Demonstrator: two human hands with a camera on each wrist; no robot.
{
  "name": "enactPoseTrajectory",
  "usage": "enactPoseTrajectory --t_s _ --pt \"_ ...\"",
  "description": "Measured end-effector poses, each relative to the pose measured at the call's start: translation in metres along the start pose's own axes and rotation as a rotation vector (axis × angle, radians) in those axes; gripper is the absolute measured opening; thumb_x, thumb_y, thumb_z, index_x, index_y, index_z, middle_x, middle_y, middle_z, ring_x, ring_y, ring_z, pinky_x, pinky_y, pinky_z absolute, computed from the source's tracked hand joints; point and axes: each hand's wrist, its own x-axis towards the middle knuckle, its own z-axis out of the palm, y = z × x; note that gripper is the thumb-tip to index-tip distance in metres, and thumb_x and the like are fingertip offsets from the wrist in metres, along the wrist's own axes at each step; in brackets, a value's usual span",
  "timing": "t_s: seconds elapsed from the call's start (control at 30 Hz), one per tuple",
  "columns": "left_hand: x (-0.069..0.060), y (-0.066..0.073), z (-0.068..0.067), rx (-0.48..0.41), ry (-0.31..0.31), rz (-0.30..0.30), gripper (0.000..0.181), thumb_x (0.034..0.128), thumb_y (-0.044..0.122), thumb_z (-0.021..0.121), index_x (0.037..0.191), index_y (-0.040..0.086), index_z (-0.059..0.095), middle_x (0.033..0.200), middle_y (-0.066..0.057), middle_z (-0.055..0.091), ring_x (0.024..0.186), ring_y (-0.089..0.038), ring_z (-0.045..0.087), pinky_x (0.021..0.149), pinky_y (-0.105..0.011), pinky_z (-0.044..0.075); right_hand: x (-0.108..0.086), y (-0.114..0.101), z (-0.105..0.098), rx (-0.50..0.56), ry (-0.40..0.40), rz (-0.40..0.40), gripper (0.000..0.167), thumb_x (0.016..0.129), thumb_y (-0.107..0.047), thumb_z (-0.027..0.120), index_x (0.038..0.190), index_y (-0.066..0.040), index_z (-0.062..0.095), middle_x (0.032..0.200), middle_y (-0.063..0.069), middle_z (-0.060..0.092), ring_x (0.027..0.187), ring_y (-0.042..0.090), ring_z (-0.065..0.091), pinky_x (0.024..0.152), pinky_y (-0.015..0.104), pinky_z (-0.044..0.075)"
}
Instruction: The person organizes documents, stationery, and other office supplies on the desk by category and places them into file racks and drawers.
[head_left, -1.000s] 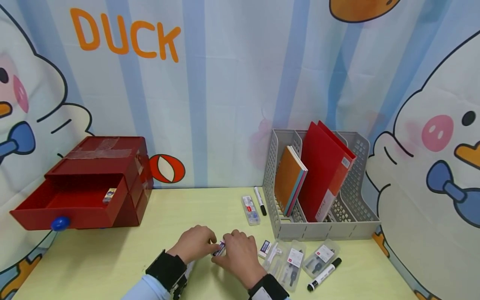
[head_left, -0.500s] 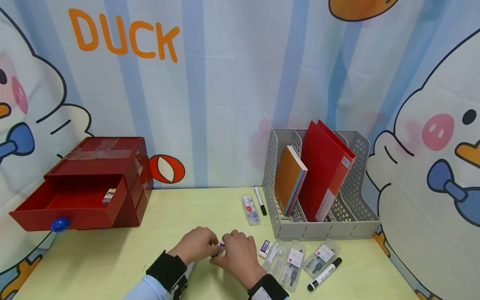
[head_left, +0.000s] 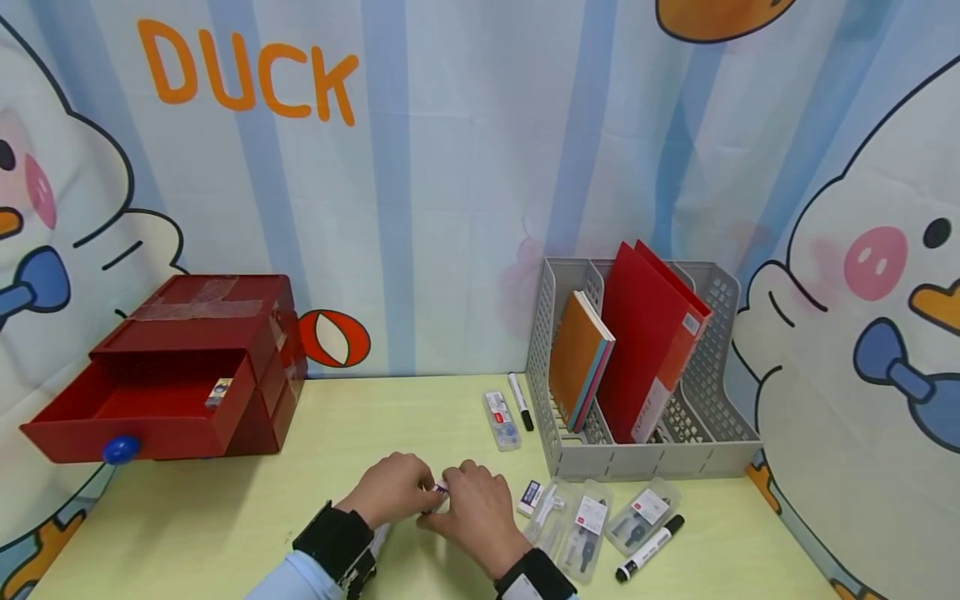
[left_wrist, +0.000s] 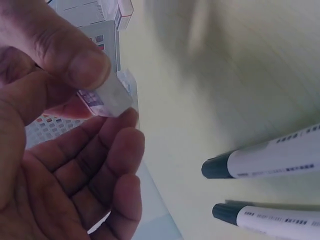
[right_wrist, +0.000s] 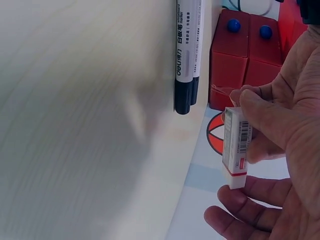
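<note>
A white eraser in a printed sleeve point(right_wrist: 236, 150) is held between both hands, low in the middle of the head view. My left hand point(head_left: 393, 485) grips it from the left, its fingers partly hidden behind the eraser. My right hand point(head_left: 480, 515) pinches it from the right; its thumb lies on the sleeve in the left wrist view. The bare end of the eraser point(left_wrist: 119, 97) points out past that thumb. Two whiteboard markers with dark caps point(left_wrist: 260, 162) lie on the table under the left wrist, mostly hidden in the head view.
A red drawer box point(head_left: 262, 333) stands left, its upper drawer point(head_left: 172, 437) pulled out with a small eraser point(head_left: 218, 392) inside. Right stands a grey organizer point(head_left: 645, 462) with a red folder point(head_left: 648, 350) and notebooks point(head_left: 576, 358). Before it lie another eraser point(head_left: 529, 497), clear cases point(head_left: 585, 542) and a marker point(head_left: 649, 548).
Both hands stay in nearly the same place. The eraser has turned slightly between the fingers, and more of its white shows now in the head view.
</note>
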Motion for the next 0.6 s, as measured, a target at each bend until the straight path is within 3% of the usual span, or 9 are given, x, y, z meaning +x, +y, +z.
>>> enactPoseTrajectory --t_s 0.33,0.6 --pt "-0.001 -0.002 -0.02 0.133 0.05 -0.214 0.017 0.0845 0.023 0.074 0.074 0.012 0.066 0.065 0.002 0.053 0.06 -0.016 0.049 0.054 -0.032 0.037 0.0 0.005 -0.006 -0.033 -0.022 0.048 0.057 0.069 -0.054 0.084 0.1 -0.008 0.071 0.084 0.005 0.058 0.075 0.026 0.059 0.06 0.04 0.046" --pt "-0.008 -0.005 -0.046 0.159 0.125 -0.257 0.018 0.0899 0.024 0.068 0.078 0.01 0.064 0.065 -0.002 0.051 0.06 -0.019 0.049 0.054 -0.032 0.037 0.0 0.012 -0.011 -0.103 -0.143 0.088 0.047 0.066 -0.051 0.086 0.073 -0.011 0.063 0.074 0.004 0.053 0.07 0.026 0.057 0.058 0.043 0.045"
